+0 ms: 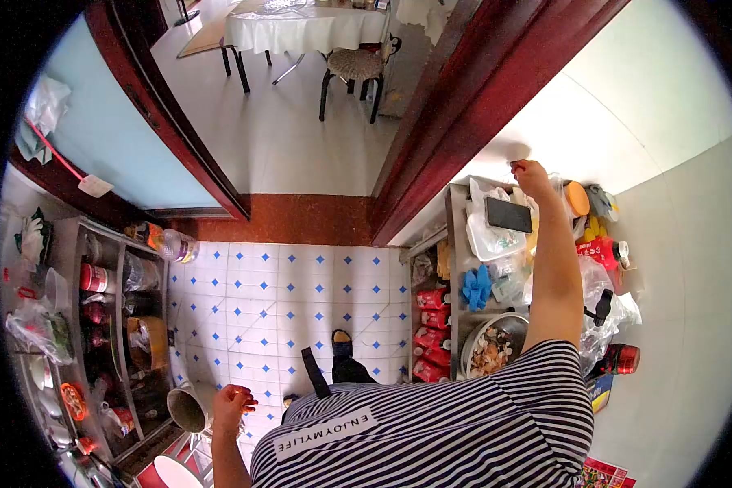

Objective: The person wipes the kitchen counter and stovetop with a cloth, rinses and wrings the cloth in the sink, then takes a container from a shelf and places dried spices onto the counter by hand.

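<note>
My right hand (530, 174) reaches out over the far end of the right shelf unit, close to the bright wall. Its fingers are bent together at a small thing by the wall that is too small to make out. Just below that hand a black phone (508, 215) lies on a white tray (490, 242). My left hand (234, 404) hangs low at the left, near a grey bin (190, 407). Its fingers are curled, and I cannot make out whether anything is in them.
A bowl of food scraps (494, 346), blue gloves (477, 287) and an orange lid (577, 198) are on the right shelf unit. A shelf unit (114, 325) with jars stands at left. Ahead, a doorway (301, 218) opens toward a chair (355, 64) and table (307, 31).
</note>
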Motion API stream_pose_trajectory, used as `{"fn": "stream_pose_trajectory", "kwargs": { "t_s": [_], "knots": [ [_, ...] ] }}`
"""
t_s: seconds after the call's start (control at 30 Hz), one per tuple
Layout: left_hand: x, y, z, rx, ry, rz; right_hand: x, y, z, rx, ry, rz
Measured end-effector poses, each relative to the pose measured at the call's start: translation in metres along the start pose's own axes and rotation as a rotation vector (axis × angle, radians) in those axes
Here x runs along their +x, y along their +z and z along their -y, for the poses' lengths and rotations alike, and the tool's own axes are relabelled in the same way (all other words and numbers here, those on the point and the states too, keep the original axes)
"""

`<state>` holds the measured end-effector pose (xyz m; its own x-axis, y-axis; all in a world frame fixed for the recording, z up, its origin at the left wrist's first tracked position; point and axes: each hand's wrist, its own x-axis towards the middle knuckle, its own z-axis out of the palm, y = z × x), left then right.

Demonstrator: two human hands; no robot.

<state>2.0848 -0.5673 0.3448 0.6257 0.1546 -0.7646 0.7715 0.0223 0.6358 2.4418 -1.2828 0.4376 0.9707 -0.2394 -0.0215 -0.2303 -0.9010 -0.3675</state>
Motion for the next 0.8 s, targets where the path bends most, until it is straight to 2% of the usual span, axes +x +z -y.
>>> {"fn": "stream_pose_trajectory", "kwargs": {
  "t_s": [0.03, 0.07, 0.1, 0.17, 0.3, 0.33, 0.37, 0.43, 0.47, 0.5, 0.57, 0.6, 0.63, 0.7, 0.73, 0.8],
  "knots": [
    [0.000, 0.000, 0.001, 0.000, -0.001, -0.001, 0.003, 0.001, -0.006, -0.007, 0.025, -0.012],
    [0.000, 0.000, 0.003, 0.001, -0.002, 0.005, 0.005, 0.003, -0.011, 0.136, 0.138, -0.021],
    [0.000, -0.001, 0.005, 0.001, -0.004, 0.011, 0.002, 0.000, -0.004, 0.135, 0.136, -0.019],
    [0.002, -0.003, 0.011, 0.029, -0.007, -0.009, -0.020, -0.012, 0.029, -0.124, 0.076, -0.068],
    [-0.003, -0.014, 0.024, 0.053, -0.020, -0.044, -0.009, -0.006, 0.016, -0.189, 0.045, -0.056],
    [-0.006, -0.016, 0.027, 0.047, -0.020, -0.047, -0.009, -0.006, 0.015, -0.198, 0.002, -0.156],
    [-0.009, -0.018, 0.028, 0.049, -0.025, -0.056, -0.008, -0.006, 0.016, -0.199, -0.005, -0.156],
    [-0.014, -0.024, 0.034, 0.049, -0.030, -0.066, -0.020, -0.017, 0.041, -0.124, 0.062, -0.204],
    [-0.017, -0.028, 0.040, 0.022, -0.017, -0.060, -0.037, -0.025, 0.071, -0.290, 0.085, -0.262],
    [-0.019, -0.031, 0.047, -0.006, -0.004, -0.053, -0.035, -0.022, 0.071, -0.292, 0.077, -0.262],
    [-0.021, -0.038, 0.059, -0.011, -0.027, -0.063, -0.019, -0.009, 0.048, -0.502, -0.001, -0.067],
    [-0.021, -0.040, 0.064, -0.003, -0.048, -0.083, 0.012, 0.008, 0.003, -0.607, -0.113, -0.028],
    [-0.022, -0.041, 0.068, 0.005, -0.068, -0.103, 0.007, 0.009, 0.004, -0.610, -0.119, -0.028],
    [-0.025, -0.043, 0.075, 0.006, -0.076, -0.121, -0.005, 0.010, 0.008, -0.158, -0.142, -0.355],
    [-0.028, -0.044, 0.079, 0.016, -0.086, -0.138, -0.005, 0.003, 0.012, -0.325, -0.157, -0.352],
    [-0.030, -0.047, 0.089, -0.019, -0.095, -0.134, -0.011, -0.007, 0.025, -0.270, -0.109, -0.342]
  ]
}}
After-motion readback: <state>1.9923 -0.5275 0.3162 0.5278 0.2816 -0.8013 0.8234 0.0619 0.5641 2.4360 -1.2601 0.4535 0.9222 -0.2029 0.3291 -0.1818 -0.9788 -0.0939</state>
